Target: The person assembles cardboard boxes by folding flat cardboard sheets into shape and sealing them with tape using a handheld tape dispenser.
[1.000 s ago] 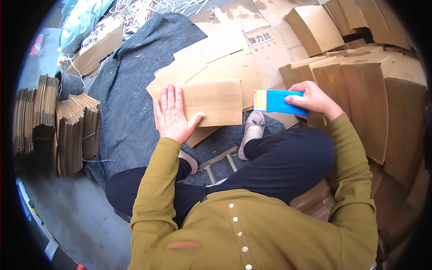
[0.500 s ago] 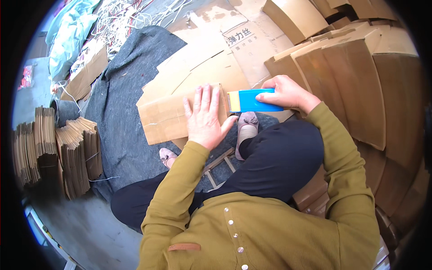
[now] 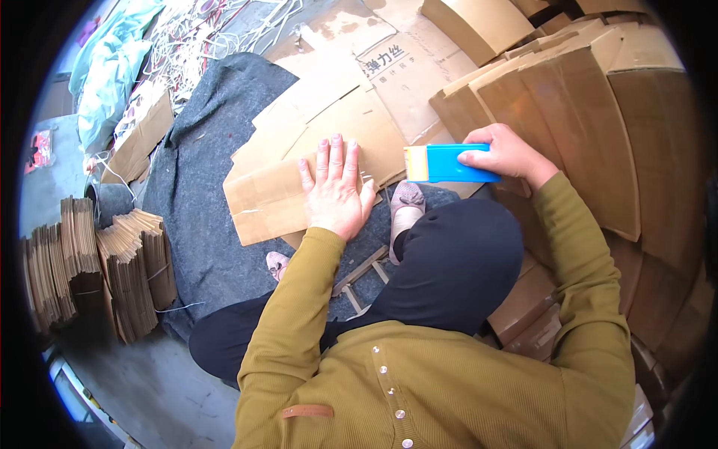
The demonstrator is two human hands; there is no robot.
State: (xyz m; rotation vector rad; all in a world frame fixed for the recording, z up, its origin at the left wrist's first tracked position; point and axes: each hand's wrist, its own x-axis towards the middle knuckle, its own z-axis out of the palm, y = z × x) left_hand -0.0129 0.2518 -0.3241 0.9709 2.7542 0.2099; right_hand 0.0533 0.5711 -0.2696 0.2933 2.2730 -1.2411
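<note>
At the far left, flattened cartons (image 3: 131,277) stand on edge in tight bundles, their brown rims making fine ridges. Above them lies a crumpled, pale blue-green plastic bag (image 3: 112,82), shiny and full of folds, and beside it a loose tangle of thin, mostly white straps (image 3: 198,45). A dark grey cloth (image 3: 191,150), felt-like and rumpled, spreads over the floor. On it lies the cardboard piece (image 3: 265,198), smooth, tan and straight-edged, with the left hand (image 3: 334,191) flat across its right part, palm down, fingers extended and slightly parted, thumb angled out. Behind the piece, matte cardboard sheets (image 3: 321,112) overlap in angular layers. Below the hand, a narrow frame (image 3: 366,273) with crossbars rests near a pale pinkish shoe (image 3: 407,196) with a bow. Just right of the piece is a blue tool (image 3: 452,163), a flat, smooth block with a pale yellow end pointing left; the right hand (image 3: 505,153) grips its other end, thumb on top. Farther right, big brown cardboard boxes (image 3: 568,127) lean together in broad, slightly bowed panels.
</note>
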